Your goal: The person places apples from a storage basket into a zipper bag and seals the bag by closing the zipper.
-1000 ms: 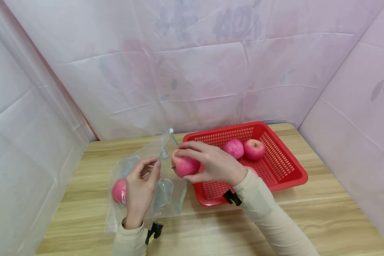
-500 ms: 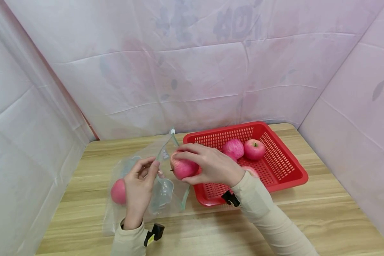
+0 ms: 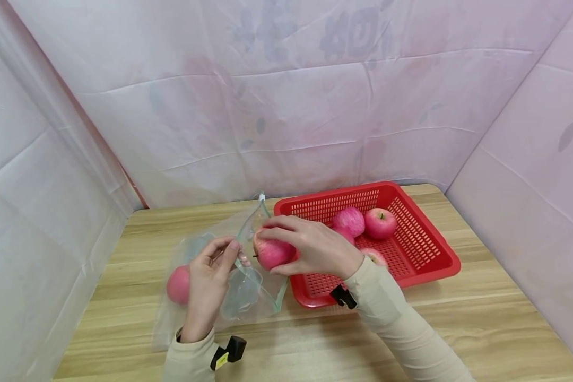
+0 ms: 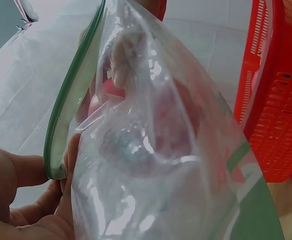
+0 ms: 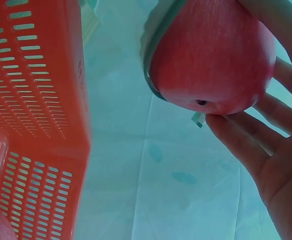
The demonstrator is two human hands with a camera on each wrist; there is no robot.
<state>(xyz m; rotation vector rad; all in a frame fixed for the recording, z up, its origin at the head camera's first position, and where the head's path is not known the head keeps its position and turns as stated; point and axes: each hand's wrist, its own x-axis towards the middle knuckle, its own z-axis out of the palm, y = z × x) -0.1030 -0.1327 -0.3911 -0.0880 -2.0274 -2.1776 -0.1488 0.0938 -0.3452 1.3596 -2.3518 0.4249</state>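
Gripping a round apple [image 3: 273,254], right hand [image 3: 315,245], at mouth of crinkled clear bag [image 3: 244,293]

Glossy plastic gleaming
The plastic bag [image 4: 126,200] is glinting, the plastic basket [image 3: 414,228] is looking smooth, the wooden table [image 3: 472,318] is showing grain.

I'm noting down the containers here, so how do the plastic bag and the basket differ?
The plastic bag is clear and limp, while the basket is red with firm, slotted walls. The left hand pinches the bag's edge; no hand grips the basket. One apple lies inside the bag, several apples in the basket. Both hold apples.
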